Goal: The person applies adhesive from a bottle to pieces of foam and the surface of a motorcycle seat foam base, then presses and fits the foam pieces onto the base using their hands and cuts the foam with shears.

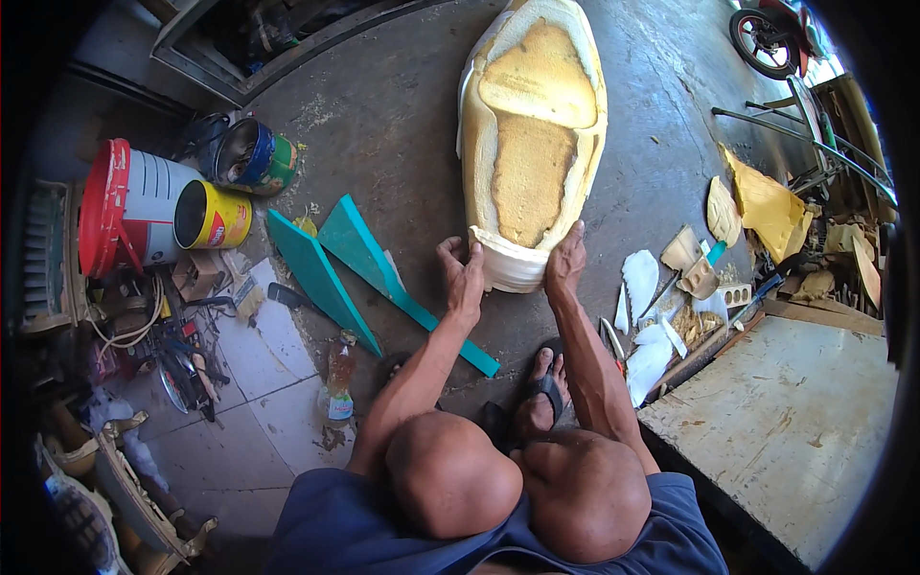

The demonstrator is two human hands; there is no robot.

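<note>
While the foam motorcycle seat [537, 172] stretches away from our knees over the concrete floor [383, 134], we hold its near end between both hands, our left hand [464, 282] curling its fingers at the left corner and our right hand [565, 264] gripping the right side, with teal boards [356, 241] lying to the left.

Head-worn wide fisheye — faces down, forward over close knees [455, 476]; hands [464, 280] farther off — floor [374, 115] beyond.

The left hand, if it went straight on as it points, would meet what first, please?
For the left hand, probably the foam seat, whose near end it seems to touch; depth is unclear.
</note>
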